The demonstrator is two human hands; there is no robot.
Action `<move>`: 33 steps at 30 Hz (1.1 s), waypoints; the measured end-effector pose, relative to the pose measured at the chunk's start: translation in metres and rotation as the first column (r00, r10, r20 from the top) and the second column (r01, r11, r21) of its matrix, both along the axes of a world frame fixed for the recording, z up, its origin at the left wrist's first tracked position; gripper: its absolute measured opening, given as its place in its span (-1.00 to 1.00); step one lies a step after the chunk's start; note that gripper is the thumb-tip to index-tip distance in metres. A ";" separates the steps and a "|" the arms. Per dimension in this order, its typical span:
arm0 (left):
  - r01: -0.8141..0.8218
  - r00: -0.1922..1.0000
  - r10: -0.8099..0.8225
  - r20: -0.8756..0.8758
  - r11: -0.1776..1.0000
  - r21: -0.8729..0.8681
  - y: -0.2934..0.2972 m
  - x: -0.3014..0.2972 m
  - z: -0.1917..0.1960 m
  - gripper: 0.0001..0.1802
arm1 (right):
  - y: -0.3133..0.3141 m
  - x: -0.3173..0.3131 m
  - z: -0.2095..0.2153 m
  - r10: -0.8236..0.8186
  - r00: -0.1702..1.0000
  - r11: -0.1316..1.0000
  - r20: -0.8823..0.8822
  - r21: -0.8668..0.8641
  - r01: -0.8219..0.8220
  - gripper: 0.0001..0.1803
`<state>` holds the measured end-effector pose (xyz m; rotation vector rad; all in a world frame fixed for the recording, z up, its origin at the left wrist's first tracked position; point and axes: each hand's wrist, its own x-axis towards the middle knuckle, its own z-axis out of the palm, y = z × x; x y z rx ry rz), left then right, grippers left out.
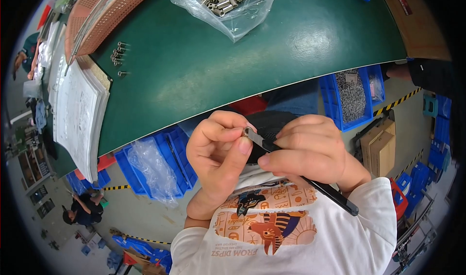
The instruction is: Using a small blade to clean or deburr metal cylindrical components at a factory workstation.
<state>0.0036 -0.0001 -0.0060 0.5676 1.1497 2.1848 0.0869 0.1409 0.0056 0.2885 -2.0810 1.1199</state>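
Note:
Pinched between the thumb and fingertips of my left hand is a small metal cylinder, mostly covered by the fingers. My right hand is wrapped round a knife, whose long black handle sticks out below the palm toward the lower right. Its flat silver blade reaches the end of the cylinder; whether it goes inside or rests on the rim I cannot tell. Both hands are close together in front of my chest, just off the near edge of the green table.
A clear plastic bag with several metal cylinders lies at the table's far side. Several screws lie at left, beside a pink perforated basket and a paper stack. Blue bins stand below the table; a person is farther off.

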 end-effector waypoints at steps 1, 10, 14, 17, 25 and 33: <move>-0.007 1.000 0.007 -0.007 1.000 -0.010 0.000 0.000 0.000 -0.82 | 0.000 0.000 0.000 -0.001 1.000 1.000 0.000 0.001 0.001 -0.70; -0.008 1.000 0.008 0.030 1.000 0.015 0.000 0.001 0.000 -0.82 | 0.002 -0.001 0.000 0.017 0.999 0.999 -0.031 0.045 -0.015 -0.65; 0.000 1.000 -0.001 0.025 1.000 0.017 0.001 0.000 -0.001 -0.82 | 0.002 -0.001 -0.001 0.017 1.000 1.000 -0.016 0.008 -0.017 -0.66; 0.005 1.000 -0.005 0.023 1.000 0.015 0.000 0.000 -0.001 -0.82 | 0.002 0.001 0.000 0.013 1.000 0.999 -0.012 0.031 -0.013 -0.66; -0.011 0.999 0.012 0.040 1.000 -0.023 -0.002 0.001 0.000 -0.83 | -0.004 -0.003 -0.001 -0.087 0.993 0.987 -0.079 0.126 0.096 -0.62; 0.009 0.998 -0.010 0.058 1.000 0.022 0.000 0.001 0.000 -0.84 | 0.001 0.000 -0.001 0.005 1.000 0.999 -0.020 0.047 -0.004 -0.67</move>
